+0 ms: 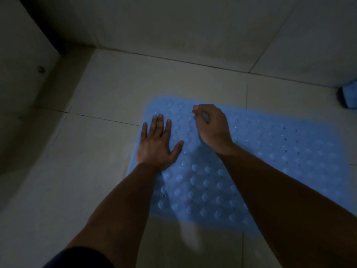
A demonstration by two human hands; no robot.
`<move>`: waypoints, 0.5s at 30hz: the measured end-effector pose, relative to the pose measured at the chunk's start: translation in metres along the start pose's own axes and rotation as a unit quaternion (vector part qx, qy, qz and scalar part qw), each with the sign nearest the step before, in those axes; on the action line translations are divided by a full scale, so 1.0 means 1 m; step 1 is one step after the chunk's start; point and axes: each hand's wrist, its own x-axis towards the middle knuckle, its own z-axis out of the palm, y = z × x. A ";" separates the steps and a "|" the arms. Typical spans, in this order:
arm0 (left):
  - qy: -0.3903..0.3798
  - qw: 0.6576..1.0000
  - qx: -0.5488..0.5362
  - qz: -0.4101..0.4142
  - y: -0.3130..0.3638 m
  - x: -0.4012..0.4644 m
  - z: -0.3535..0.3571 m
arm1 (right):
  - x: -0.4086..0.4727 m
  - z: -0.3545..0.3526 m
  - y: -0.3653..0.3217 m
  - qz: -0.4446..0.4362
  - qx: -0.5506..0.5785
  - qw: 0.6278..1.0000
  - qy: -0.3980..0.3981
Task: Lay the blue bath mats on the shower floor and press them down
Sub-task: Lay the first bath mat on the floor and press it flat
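Lay flat on the tiled floor [108,89]: one blue mat [270,151], its right end cut off by the frame. Pressed on the mat's left edge: left hand [156,144], fingers apart. Hovered beside it: right hand [212,126], fingers curled together, grasp unclear in dim light. Half seen at the floor's far right corner: another blue thing [350,97].

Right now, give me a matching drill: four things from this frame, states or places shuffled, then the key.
Things:
1. left hand
2. right hand
3. blue bath mat
4. blue object

States or places:
A. at the right edge, by the wall
B. fingers curled, over the mat's far part
C. palm flat, fingers spread, at the mat's left edge
D. spread out on the tiled floor

Pairs: 1-C, 2-B, 3-D, 4-A
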 end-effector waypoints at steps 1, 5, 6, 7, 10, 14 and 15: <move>-0.001 1.000 0.000 0.002 0.000 0.000 0.001 | -0.004 -0.004 0.006 0.005 -0.008 1.000 0.004; -0.010 1.000 -0.022 0.004 0.000 0.002 -0.003 | -0.020 -0.026 0.024 0.013 -0.033 0.999 0.021; -0.021 0.999 -0.033 0.000 0.001 0.004 -0.006 | -0.023 -0.033 0.024 0.010 -0.043 0.999 0.013; -0.037 0.998 -0.042 -0.004 0.002 0.006 -0.012 | -0.025 -0.039 0.022 0.005 -0.052 0.999 0.008; -0.105 0.992 -0.068 -0.004 0.001 0.019 -0.043 | -0.030 -0.055 0.007 0.006 -0.080 0.997 0.006; -0.123 0.988 -0.098 0.012 -0.007 0.018 -0.074 | -0.038 -0.059 -0.017 0.003 -0.079 0.997 0.010; -0.097 0.991 -0.084 0.021 -0.007 0.011 -0.072 | -0.040 -0.057 -0.020 0.000 -0.071 0.997 0.009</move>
